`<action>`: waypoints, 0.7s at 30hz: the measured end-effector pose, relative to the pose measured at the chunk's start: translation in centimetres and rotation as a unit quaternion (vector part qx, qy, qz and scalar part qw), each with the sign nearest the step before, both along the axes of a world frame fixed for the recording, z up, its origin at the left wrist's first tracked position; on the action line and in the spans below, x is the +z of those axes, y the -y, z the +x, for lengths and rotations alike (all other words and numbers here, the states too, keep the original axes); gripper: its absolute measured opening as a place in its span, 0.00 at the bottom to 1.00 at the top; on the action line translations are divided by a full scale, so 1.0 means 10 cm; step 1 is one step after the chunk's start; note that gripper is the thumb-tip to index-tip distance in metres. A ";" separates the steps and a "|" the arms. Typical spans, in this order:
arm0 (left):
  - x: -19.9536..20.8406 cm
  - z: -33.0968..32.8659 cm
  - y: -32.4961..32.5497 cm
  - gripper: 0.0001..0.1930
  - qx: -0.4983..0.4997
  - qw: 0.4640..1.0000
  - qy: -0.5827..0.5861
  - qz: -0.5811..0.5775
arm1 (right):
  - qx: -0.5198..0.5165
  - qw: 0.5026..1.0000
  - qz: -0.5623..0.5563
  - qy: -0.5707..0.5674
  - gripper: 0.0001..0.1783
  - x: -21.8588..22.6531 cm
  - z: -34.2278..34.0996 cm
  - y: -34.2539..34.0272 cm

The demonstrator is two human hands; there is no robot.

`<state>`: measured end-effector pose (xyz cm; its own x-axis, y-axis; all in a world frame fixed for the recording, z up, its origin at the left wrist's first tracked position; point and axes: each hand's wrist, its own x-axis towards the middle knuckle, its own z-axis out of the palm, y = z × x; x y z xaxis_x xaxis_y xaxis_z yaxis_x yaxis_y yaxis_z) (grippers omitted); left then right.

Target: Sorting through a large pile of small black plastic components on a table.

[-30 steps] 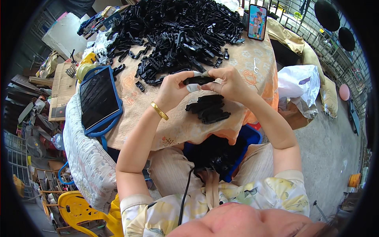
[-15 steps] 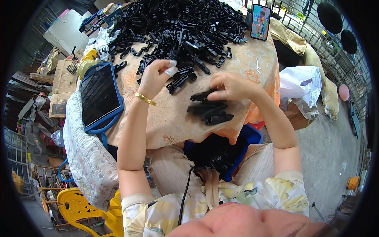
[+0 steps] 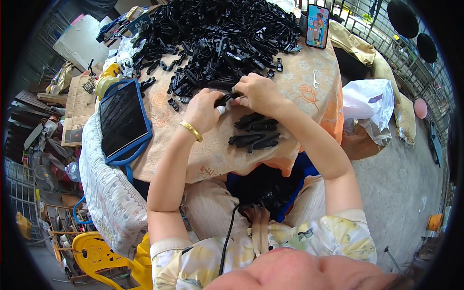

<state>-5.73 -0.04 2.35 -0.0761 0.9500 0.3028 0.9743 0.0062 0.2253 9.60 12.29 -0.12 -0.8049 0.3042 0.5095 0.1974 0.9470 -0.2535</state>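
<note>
Near the front of the heap, both hands meet over a black plastic clip (image 3: 224, 100). My left hand (image 3: 203, 110), with white tape on a finger, is closed on its left end. Fingers of my right hand (image 3: 260, 93) pinch the right end, hiding part of it. Just below my right hand, several black clips (image 3: 254, 131) lie in a small group on the patterned tablecloth (image 3: 193, 154). Beyond both hands rises a large heap of similar black clips (image 3: 217, 38). One loose clip (image 3: 173, 104) rests left of my left hand.
A blue-framed tablet (image 3: 124, 123) lies at the table's left. A phone (image 3: 317, 26) stands upright at the far right, with a small white hook-shaped piece (image 3: 316, 79) nearer. Under the table edge, a blue bin (image 3: 309, 166) holds black pieces. A yellow chair (image 3: 99, 253) stands lower left.
My right hand has left the small group of clips and moved up and left to meet my left hand. The left hand has come slightly down and right. Both now grip one clip.
</note>
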 end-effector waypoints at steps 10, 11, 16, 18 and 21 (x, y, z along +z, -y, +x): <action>0.04 0.02 -0.17 0.15 0.056 0.848 0.525 0.050 | -0.085 0.995 -0.028 0.034 0.09 0.10 0.19 0.06; 0.03 0.03 -0.17 0.14 0.038 0.852 0.519 0.057 | -0.044 0.998 -0.040 0.018 0.09 0.11 0.20 0.06; 0.01 0.17 -0.15 0.14 -0.024 0.850 0.525 0.024 | 0.055 0.977 -0.182 -0.101 0.12 0.20 0.23 0.17; 0.01 0.14 -0.15 0.14 -0.041 0.829 0.557 0.013 | 0.048 0.935 -0.288 -0.202 0.17 0.20 0.20 0.23; 0.01 0.14 -0.12 0.14 -0.038 0.780 0.624 0.010 | 0.021 0.932 -0.267 -0.244 0.19 0.17 0.15 0.32</action>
<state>-4.31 1.18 2.42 -0.2681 0.9619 0.0532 -0.0069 -0.0571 0.9983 11.13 9.11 1.56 -0.5329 0.5927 0.6039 -0.0994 0.6649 -0.7403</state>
